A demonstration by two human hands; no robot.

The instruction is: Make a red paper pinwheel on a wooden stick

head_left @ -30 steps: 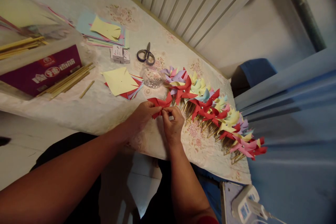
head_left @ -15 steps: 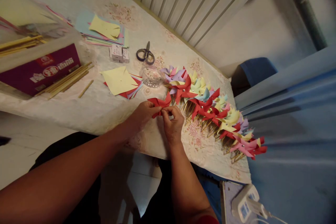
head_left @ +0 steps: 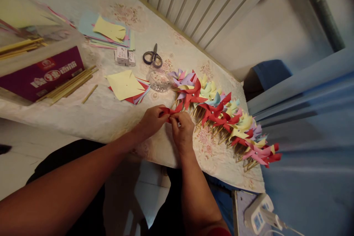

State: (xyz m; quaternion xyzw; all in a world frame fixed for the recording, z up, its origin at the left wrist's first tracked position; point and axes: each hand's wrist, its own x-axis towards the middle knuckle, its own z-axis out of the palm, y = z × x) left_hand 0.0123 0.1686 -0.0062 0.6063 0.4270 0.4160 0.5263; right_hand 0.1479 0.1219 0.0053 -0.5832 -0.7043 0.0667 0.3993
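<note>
Both hands meet over the table's near edge on a red paper pinwheel [head_left: 174, 110]. My left hand [head_left: 153, 121] pinches its left side between thumb and fingers. My right hand [head_left: 183, 128] is closed on its lower middle, fingertips together; anything small inside that pinch is hidden. Just beyond the hands lies a clear dish of small shiny pins [head_left: 160, 81]. Left of it is a pile of cut paper squares [head_left: 125, 84], a yellow one on top. To the right, finished pinwheels [head_left: 212, 110] in several colours lie in a long row on their sticks.
Scissors [head_left: 153, 57], small white boxes [head_left: 123, 56] and a stack of coloured paper [head_left: 106, 31] lie farther back. Wooden sticks [head_left: 73, 84] rest by a plastic container with a purple label [head_left: 44, 73] at left. A power strip [head_left: 260, 214] is at lower right.
The red pinwheel has tilted in my hands, so its face shows less and its blades look narrower. My left hand has turned slightly. The things on the table stay put.
</note>
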